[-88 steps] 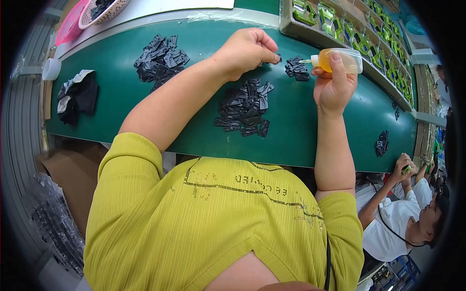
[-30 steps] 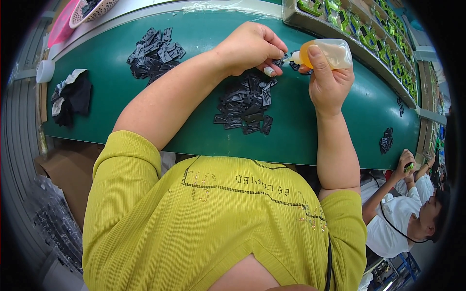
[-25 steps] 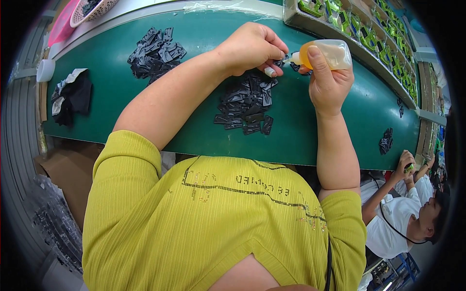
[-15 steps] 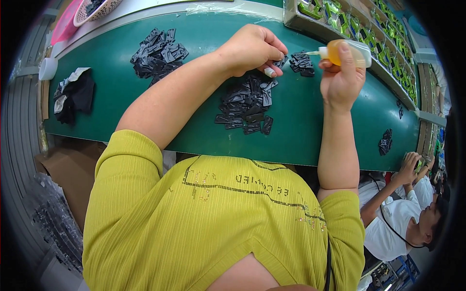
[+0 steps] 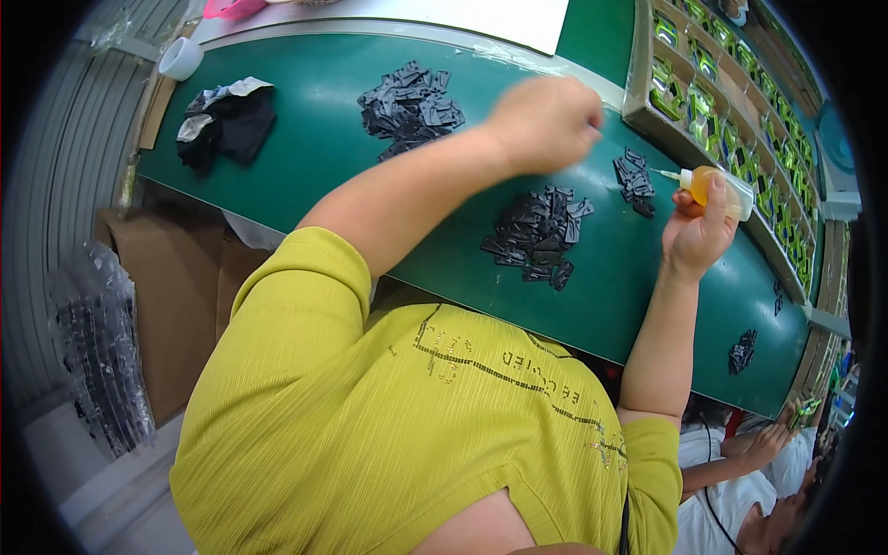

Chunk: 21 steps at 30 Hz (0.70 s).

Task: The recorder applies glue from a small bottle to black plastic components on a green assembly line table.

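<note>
Head view: a long green work surface (image 5: 314,120) runs beneath a person in a yellow-green ribbed shirt (image 5: 398,425). Left arm stretches across it, the left hand (image 5: 546,125) blurred and loosely curled above a pile of small black plastic parts (image 5: 539,236); whether it pinches anything cannot be told. Right hand (image 5: 696,231), forearm upright, is wrapped around a small clear squeeze bottle of orange liquid (image 5: 717,185), nozzle pointing left.

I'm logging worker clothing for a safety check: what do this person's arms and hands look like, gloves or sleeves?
No gloves: the left hand and right hand are bare, with no rings or watch visible. Short sleeves of a ribbed yellow-green shirt end above the elbows, leaving both forearms uncovered.
</note>
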Available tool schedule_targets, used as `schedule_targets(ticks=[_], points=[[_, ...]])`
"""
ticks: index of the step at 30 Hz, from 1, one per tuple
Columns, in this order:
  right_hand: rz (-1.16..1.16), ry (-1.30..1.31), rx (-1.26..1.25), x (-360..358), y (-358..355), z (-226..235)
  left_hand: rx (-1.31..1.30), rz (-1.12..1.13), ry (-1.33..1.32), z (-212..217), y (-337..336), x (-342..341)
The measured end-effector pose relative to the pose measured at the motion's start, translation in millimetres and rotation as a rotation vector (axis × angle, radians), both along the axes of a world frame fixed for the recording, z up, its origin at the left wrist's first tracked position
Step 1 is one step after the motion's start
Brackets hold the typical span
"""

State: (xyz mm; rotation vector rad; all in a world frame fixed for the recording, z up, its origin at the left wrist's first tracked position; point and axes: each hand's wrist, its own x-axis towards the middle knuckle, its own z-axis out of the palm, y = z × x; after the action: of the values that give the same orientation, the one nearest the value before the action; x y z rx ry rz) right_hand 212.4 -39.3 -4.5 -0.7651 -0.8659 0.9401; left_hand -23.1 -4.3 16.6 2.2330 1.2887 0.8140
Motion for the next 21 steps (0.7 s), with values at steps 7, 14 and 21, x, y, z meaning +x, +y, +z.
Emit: schedule_targets(ticks=[7,14,21], points=[[-0.004,-0.026,0.005,-13.9,-2.7,2.9,-0.282,0.565,0.528,14.3,33.1,-107.9],[0.0,-0.013,0.004,-12.6,-3.4,0.6,-0.406,0.499,0.405,9.8,41.1,-110.8],[0.009,0.021,-0.012,-14.9,-4.4,-0.3,-0.548,0.047,-0.47,24.1,10.2,-31.8]])
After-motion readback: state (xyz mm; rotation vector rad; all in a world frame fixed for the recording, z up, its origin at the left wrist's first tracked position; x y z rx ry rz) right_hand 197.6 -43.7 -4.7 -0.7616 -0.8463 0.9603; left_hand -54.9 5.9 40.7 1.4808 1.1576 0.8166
